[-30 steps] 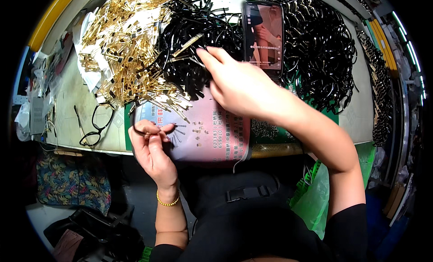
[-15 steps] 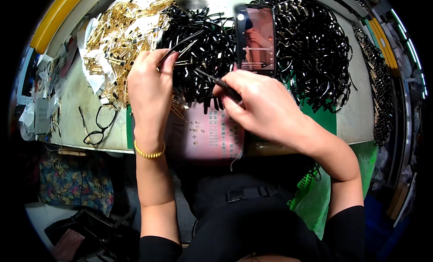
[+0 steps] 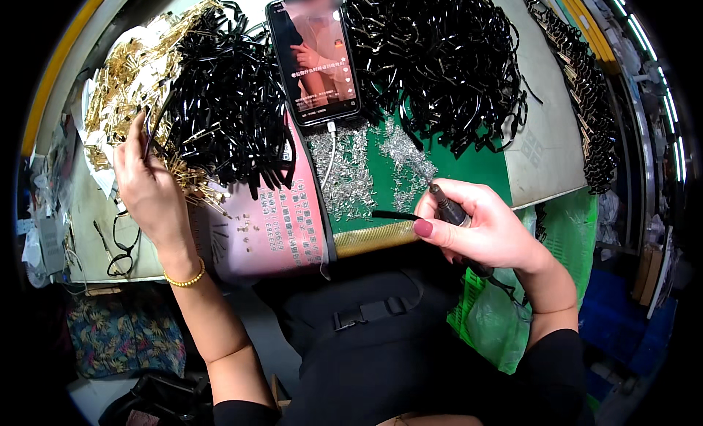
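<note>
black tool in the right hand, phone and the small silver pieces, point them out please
Black tool point(image 3: 448, 205): head view, on its handle.
Phone point(image 3: 315, 63): head view, middle of the screen.
Small silver pieces point(image 3: 349, 174): head view, middle of the left patch.

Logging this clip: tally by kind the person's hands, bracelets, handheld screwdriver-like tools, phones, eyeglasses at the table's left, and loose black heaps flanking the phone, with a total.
Hands: 2 (left hand, right hand)
Yellow bead bracelet: 1
Screwdriver-like tool: 1
Phone: 1
Eyeglasses: 1
Black heaps: 2 (left heap, right heap)
Total: 8
</note>
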Motion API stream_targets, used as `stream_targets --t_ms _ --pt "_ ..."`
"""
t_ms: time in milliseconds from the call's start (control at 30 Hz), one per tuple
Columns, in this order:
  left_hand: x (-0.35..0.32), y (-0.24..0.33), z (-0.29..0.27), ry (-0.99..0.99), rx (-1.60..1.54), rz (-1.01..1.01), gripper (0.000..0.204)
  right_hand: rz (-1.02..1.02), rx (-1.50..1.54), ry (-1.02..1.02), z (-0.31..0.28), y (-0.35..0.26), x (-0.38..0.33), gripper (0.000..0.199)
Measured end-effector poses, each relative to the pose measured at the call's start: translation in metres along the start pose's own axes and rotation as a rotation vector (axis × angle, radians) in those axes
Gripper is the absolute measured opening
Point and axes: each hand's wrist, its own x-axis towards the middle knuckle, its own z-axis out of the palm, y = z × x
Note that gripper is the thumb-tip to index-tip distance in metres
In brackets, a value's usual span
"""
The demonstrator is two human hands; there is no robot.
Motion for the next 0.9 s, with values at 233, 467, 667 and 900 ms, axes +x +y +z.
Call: stream_targets --t_ms 233,467,667,900 --pt "-0.01 0.0 -0.004 0.005 -0.063 -0.068 0.023 -0.013 0.087 0.034 0.0 0.016 0.001 0.022" --pt "-0.028 -0.006 0.0 -0.171 -0.245 -0.306 0.023 0.084 0.16 0.039 -0.001 0.021 0.011 0.023" --pt "-0.038 0.028 -0.02 -0.26 -1.0 -0.709 0.038 0.111 0.141 0.007 0.008 0.01 0.011 0.015" --pt "-0.043 0.017 -0.034 -0.437 -1.438 -0.997 0.043 -0.29 0.243 0.26 -0.025 0.013 -0.024 0.041"
